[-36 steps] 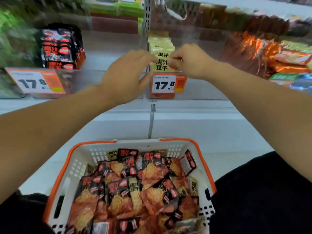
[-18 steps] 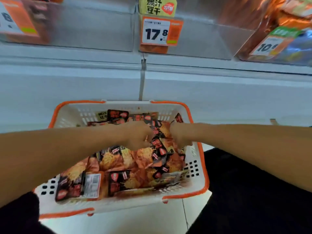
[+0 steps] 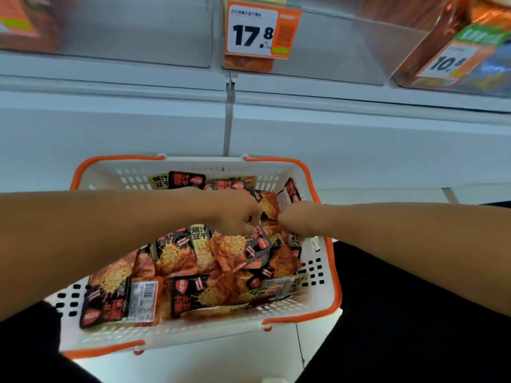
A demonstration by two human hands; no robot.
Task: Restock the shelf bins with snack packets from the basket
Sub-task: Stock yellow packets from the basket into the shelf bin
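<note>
Picking step: left hand [image 3: 235, 214] and right hand [image 3: 294, 222], curled into snack packets [image 3: 221, 252] filling the basket [image 3: 330, 272] at 6 o'clock, grip unclear; next, lifting toward shelf bins [image 3: 326, 48] at 12 o'clock.

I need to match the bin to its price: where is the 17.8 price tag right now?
In the head view the 17.8 price tag hangs at top centre on the clear shelf bin's front, straight above the basket, left of the 10.8 tag.

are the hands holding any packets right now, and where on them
Left hand pinches a black snack packet by its top edge. Right hand is down among the packets; its hold cannot be told.
</note>
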